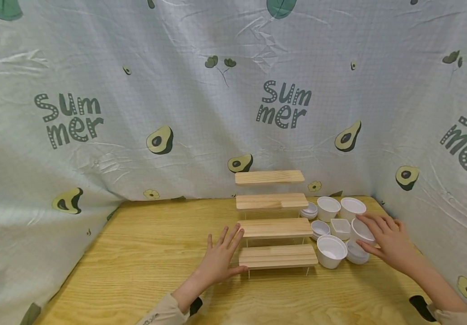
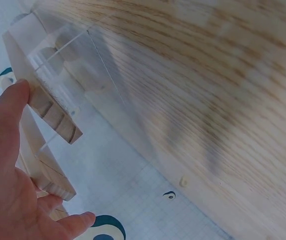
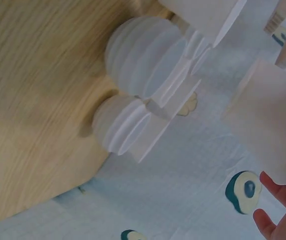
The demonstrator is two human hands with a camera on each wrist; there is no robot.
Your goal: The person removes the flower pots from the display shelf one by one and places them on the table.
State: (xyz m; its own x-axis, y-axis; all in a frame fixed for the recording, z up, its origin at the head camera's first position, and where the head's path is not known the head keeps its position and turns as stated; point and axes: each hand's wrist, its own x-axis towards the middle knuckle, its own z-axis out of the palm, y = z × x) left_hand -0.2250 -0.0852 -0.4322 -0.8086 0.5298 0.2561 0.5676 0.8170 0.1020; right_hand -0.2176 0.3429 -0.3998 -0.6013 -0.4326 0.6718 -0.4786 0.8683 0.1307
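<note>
A tiered wooden stand (image 1: pixel 278 257) with pale plank steps and clear supports stands on the table. My left hand (image 1: pixel 218 262), fingers spread, is at its left end; in the left wrist view the thumb touches the end of one plank (image 2: pixel 53 112) and other fingers lie by the plank behind. My right hand (image 1: pixel 387 239) holds a white plastic tub (image 1: pixel 362 231) by its side and rim. In the right wrist view this tub (image 3: pixel 268 120) appears raised above the table, with fingertips at its lower edge. Part of the grip is hidden.
Right of the stand are white tubs (image 1: pixel 331 253), stacked small bowls (image 1: pixel 320 229), a square container (image 1: pixel 340 229) and a stack of shallow bowls (image 1: pixel 357 253). A printed curtain (image 1: pixel 201 113) hangs behind and beside the wooden table (image 1: pixel 156 243).
</note>
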